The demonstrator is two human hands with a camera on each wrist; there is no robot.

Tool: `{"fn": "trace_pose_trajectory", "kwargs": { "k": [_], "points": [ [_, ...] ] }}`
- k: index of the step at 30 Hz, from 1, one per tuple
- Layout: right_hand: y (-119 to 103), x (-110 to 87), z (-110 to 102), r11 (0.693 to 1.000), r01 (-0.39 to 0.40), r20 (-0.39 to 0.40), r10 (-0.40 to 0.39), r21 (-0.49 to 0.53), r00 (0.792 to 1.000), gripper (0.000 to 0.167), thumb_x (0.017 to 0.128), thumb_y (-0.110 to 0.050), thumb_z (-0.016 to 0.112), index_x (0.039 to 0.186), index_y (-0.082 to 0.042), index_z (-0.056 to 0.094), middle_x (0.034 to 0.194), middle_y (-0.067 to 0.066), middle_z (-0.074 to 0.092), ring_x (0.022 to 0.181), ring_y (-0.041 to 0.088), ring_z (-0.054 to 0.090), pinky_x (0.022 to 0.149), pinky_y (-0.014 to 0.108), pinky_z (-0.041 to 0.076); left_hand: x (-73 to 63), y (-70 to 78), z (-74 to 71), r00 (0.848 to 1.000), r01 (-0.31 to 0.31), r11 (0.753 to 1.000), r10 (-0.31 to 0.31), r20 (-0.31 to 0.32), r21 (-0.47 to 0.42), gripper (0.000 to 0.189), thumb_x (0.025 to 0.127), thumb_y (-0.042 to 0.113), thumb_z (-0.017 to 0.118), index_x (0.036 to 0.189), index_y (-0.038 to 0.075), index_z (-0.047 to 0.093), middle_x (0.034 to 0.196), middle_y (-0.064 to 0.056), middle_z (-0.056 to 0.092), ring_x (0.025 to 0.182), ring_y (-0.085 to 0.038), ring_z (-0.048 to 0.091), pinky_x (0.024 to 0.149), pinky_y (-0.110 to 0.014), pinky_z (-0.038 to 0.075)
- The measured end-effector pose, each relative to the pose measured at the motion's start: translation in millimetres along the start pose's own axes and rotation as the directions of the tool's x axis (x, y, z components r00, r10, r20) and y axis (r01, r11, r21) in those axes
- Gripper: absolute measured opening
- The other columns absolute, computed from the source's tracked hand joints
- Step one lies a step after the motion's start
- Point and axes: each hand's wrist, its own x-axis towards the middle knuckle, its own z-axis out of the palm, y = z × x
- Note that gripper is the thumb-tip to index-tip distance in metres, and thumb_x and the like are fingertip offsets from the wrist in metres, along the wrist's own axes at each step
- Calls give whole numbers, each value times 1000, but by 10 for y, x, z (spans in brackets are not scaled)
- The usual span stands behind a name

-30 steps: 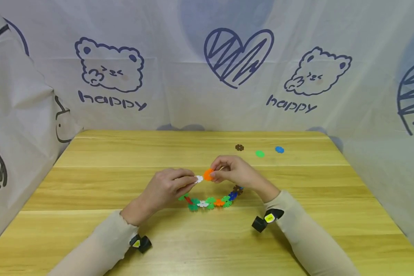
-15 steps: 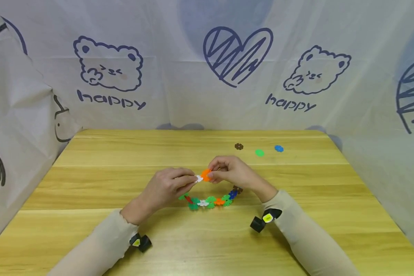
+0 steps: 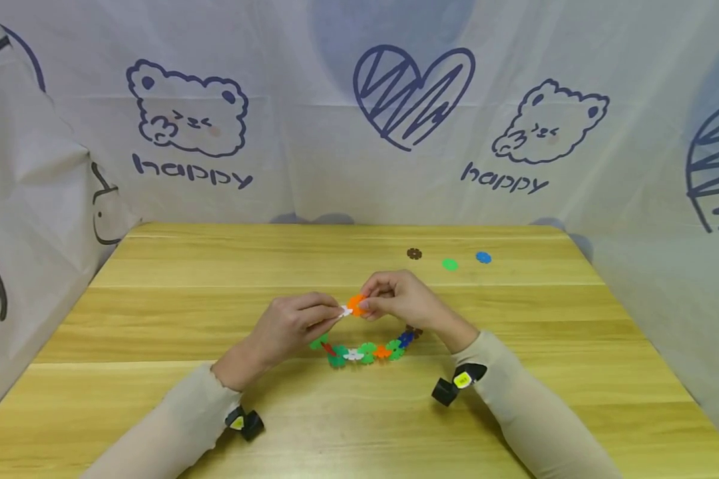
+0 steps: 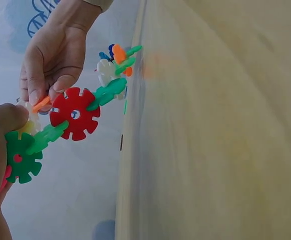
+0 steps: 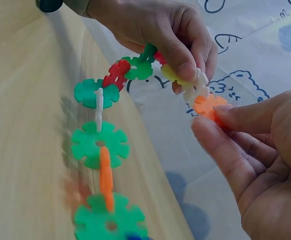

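Above the table, my left hand [image 3: 293, 324] grips one end of a chain of notched plastic snowflake discs, with thumb and fingers at the white disc [image 5: 198, 90] and the yellow disc [image 5: 171, 75]. Between thumb and fingertips, my right hand [image 3: 404, 297] pinches an orange disc [image 5: 209, 106], whose edge meets the white disc's edge. From the left hand the chain curves down and toward the body, through a red disc [image 4: 75, 114] and a green disc [image 5: 100, 145], then round to the right. Its far end is partly hidden by the right hand in the head view.
Loose on the wooden table [image 3: 359, 419], behind the right hand, lie a brown disc [image 3: 415, 253], a green disc [image 3: 450, 265] and a blue disc [image 3: 483, 257]. A printed white cloth [image 3: 311, 153] hangs behind the table and along its sides.
The right hand has shifted slightly left, bringing the orange disc from just apart to against the white disc. The left hand has stayed almost still.
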Motion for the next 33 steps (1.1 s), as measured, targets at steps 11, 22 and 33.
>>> {"fn": "trace_pose_trajectory", "kwargs": {
  "k": [11,22,33],
  "points": [
    [18,28,14,998,-54,-10,54,-29,999,9,96,0,60,102,5,64,89,14,68,88,48,65,78,55,54,-11,20,23,986,162,986,-160,52,-44,15,75,2,83,87,5,73,90,-4,69,73,-14,67,63,-20,55],
    [24,11,-10,997,-69,16,69,-31,997,14,98,-4,59,109,4,63,94,14,69,93,45,65,81,53,54,61,35,-121,618,785,560,-675,403,-266,24,98,34,61,108,14,70,96,1,69,78,-15,64,66,-33,54],
    [-6,28,99,992,-48,14,50,-113,999,12,97,-4,61,107,1,65,93,11,68,89,40,68,78,50,56,-3,-46,-47,524,850,435,-639,563,-297,29,97,42,59,113,20,69,115,0,65,89,-16,64,77,-35,53]
  ]
}}
